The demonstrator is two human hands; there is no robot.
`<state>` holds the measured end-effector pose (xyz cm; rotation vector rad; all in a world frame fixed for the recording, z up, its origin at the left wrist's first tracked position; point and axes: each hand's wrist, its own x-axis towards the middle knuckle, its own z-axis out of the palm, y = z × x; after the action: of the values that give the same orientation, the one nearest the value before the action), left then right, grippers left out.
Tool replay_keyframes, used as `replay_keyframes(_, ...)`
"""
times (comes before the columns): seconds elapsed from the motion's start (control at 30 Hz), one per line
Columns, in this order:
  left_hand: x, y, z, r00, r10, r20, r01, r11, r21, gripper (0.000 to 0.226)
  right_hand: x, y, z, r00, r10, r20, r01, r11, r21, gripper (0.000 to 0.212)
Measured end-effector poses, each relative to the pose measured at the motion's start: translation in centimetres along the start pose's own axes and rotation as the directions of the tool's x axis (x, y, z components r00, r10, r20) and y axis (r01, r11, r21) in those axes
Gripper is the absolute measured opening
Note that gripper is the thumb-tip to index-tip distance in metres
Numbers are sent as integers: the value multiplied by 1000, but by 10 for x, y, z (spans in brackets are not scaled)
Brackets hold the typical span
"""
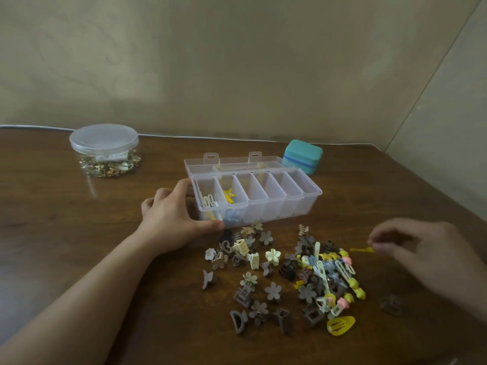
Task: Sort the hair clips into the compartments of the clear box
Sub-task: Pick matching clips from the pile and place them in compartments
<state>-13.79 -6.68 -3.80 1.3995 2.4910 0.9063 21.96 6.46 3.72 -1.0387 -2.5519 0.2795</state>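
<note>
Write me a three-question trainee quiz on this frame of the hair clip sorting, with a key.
1. True or false: the left hand grips the left end of the clear box.
2. What does the right hand pinch?
A. a brown flower clip
B. a thin yellow clip
C. the teal case
3. Fill in: of the box's six compartments, only the ___ leftmost hold clips.

Key:
1. True; the thumb sits at the near corner.
2. B; it is held just right of the clip pile.
3. Two; the other four look empty.
</note>
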Motion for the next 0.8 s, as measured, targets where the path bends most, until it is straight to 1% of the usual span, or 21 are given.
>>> replay_keyframes(0.07,0,-1,0,1000,0,5,0,1000,1,97,19,-14,-3,994,-19,-106,28,996,85,29)
replay_keyframes(0.17,0,0,0,1000,3,-2,-3,1000,-1,96,55,-55,10,971,-113,-213,163,959,234,13)
replay_keyframes(0.23,-1,0,-1,1000,5,-5,-5,1000,-2,96,81,-87,30,964,-178,-199,236,915,327,13)
replay_keyframes(0.3,-1,0,-1,1000,8,-7,-8,1000,-6,95,106,-110,54,961,-222,-163,270,879,393,15)
replay_keyframes(0.33,-1,0,-1,1000,7,-5,-7,1000,-8,95,116,-118,66,957,-245,-155,287,873,393,16)
replay_keyframes(0.43,0,-1,-1,1000,12,2,-12,1000,-15,95,133,-128,94,942,-309,-132,336,887,317,15)
replay_keyframes(0.53,1,-3,-1,1000,14,13,-13,1000,-21,97,129,-126,95,930,-362,-66,366,891,270,16)
replay_keyframes(0.57,1,-2,-1,1000,11,14,-11,1000,-22,98,125,-123,90,926,-371,-71,376,889,262,16)
replay_keyframes(0.67,1,-2,-1,1000,6,7,-6,1000,-22,98,108,-101,68,935,-335,-116,353,912,211,13)
replay_keyframes(0.73,0,-3,-1,1000,3,4,-3,1000,-17,99,92,-81,50,950,-297,-99,309,940,144,13)
replay_keyframes(0.8,0,-2,-1,1000,-1,6,1,1000,-17,100,71,-59,32,965,-260,-40,263,960,98,17)
